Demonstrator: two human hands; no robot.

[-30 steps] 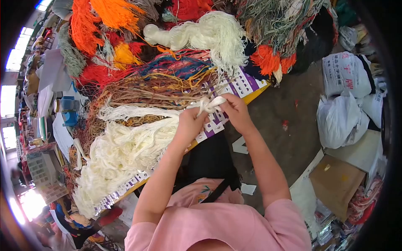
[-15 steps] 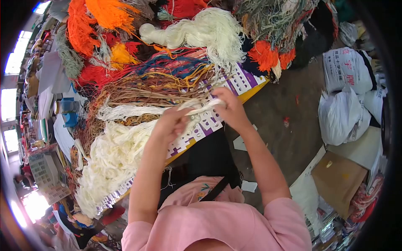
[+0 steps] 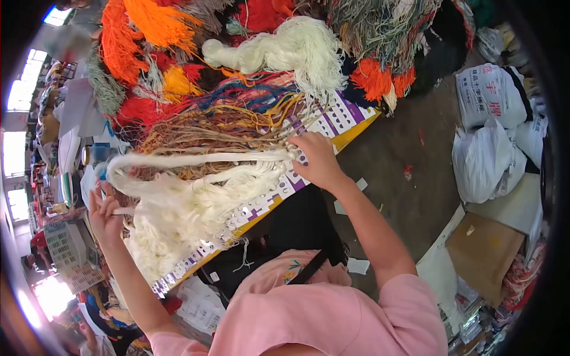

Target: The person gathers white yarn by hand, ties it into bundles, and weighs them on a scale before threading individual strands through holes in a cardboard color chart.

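My right hand (image 3: 317, 160) is closed around the gathered right end of a long white yarn hank (image 3: 202, 159), over the patterned board. The hank stretches left and bends into a loose loop. Just below that loop, beyond the board's left side, my left hand (image 3: 105, 218) has its fingers apart and partly curled, with a white strand beside them. A fluffy heap of cream yarn (image 3: 178, 207) lies under the hank. Brown and multicoloured strands (image 3: 214, 127) lie above it.
Orange yarn (image 3: 157, 24), a pale cream bundle (image 3: 285, 50) and grey-green yarn (image 3: 386, 35) lie at the back. White sacks (image 3: 490, 98) and brown cardboard (image 3: 484, 249) are at the right. The board's yellow edge (image 3: 356, 132) faces my body.
My left hand has moved far left and down, away from my right hand, and its fingers have spread. The white hank now lies stretched and looped leftward. My right hand has shifted slightly left.
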